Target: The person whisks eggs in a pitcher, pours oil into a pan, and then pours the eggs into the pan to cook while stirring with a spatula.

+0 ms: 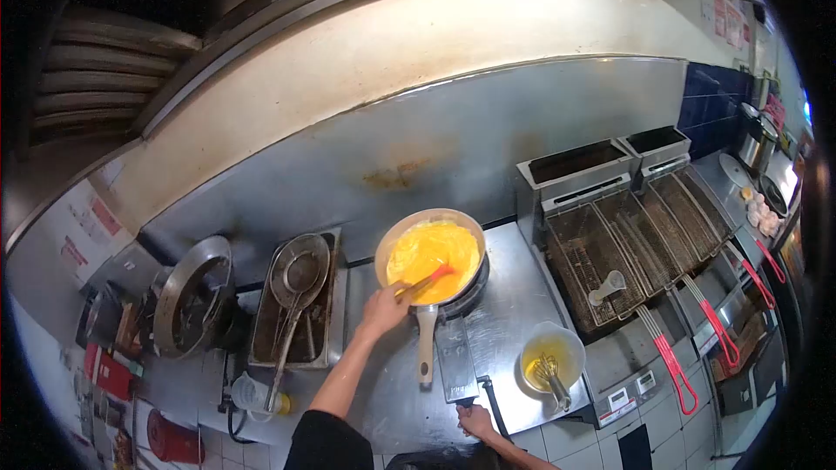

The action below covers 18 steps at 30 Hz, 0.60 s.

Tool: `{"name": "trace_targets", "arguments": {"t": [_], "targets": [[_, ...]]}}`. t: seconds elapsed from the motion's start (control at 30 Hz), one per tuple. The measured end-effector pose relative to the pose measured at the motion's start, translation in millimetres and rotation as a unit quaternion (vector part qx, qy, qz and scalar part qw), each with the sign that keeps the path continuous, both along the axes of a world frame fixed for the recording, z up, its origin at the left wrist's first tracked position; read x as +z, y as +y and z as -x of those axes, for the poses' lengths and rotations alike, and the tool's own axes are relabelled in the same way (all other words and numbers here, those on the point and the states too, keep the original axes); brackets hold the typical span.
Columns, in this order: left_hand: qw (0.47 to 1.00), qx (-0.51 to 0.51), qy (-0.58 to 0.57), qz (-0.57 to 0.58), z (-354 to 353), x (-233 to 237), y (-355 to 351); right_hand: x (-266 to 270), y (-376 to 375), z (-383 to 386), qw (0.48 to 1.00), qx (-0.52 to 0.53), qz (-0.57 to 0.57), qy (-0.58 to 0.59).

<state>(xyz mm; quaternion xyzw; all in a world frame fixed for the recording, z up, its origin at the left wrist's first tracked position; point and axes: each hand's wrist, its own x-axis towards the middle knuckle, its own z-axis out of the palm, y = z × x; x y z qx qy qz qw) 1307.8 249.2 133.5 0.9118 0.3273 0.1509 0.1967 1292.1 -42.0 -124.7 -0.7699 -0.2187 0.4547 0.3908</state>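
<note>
A frying pan point(389, 248) holds yellow beaten egg point(431, 248) on a burner at the middle of the steel counter. My left hand point(383, 306) is at the pan's near rim and grips a spatula point(428, 279) with a red tip that lies in the egg. The pan's pale handle point(425, 348) points towards me, untouched. My right hand point(476, 420) rests low at the counter's front edge, fingers curled by a black knob or cable; what it grips is unclear.
A white bowl point(550, 350) with leftover egg and a whisk point(552, 377) stands right of the pan. Fryer baskets point(640, 235) with red handles fill the right. A strainer ladle point(298, 283) lies over a tray at left, beside a round lid point(193, 292).
</note>
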Motion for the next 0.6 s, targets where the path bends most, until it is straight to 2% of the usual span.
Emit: {"name": "trace_targets", "arguments": {"t": [0.03,0.13,0.17,0.2,0.23,0.27,0.33,0.43,0.53,0.57,0.6], "targets": [[1.000,-0.010,-0.001,0.000,3.6,10.6,-0.4,-4.0,-1.6,2.0,0.998,0.007,0.006,-0.057],[0.998,0.012,0.055,-0.002,11.4,32.9,7.4,-3.8,-4.6,2.2,0.995,-0.024,-0.011,-0.096],[0.998,0.011,0.059,-0.005,6.9,28.6,9.8,3.7,-3.1,4.1,0.992,-0.031,-0.023,-0.116],[0.995,0.042,0.078,-0.035,-2.3,19.4,9.9,16.6,-2.8,6.2,0.980,-0.049,-0.032,-0.192],[0.991,0.072,0.093,-0.064,-11.3,10.1,8.1,17.7,-1.1,7.8,0.980,-0.049,-0.033,-0.192],[0.997,0.050,0.026,-0.052,-14.4,3.6,-2.1,18.7,-1.2,6.8,0.977,-0.022,-0.013,-0.211],[0.998,0.022,0.039,-0.043,-7.4,25.9,-23.3,9.6,-2.7,4.8,0.963,0.003,0.002,-0.269],[0.997,-0.014,0.076,-0.030,-6.1,43.0,-24.6,-1.4,-3.1,5.0,0.958,0.023,0.012,-0.286],[0.990,0.068,0.106,-0.066,-21.8,22.1,4.1,12.8,-1.5,3.6,0.956,0.038,0.020,-0.289],[0.989,0.074,0.106,-0.068,-19.9,19.9,-0.2,16.8,0.0,6.5,0.956,0.043,0.016,-0.289],[0.996,0.036,0.063,-0.052,-19.5,16.6,-7.5,23.2,-1.6,7.1,0.958,0.042,0.022,-0.283]]}}
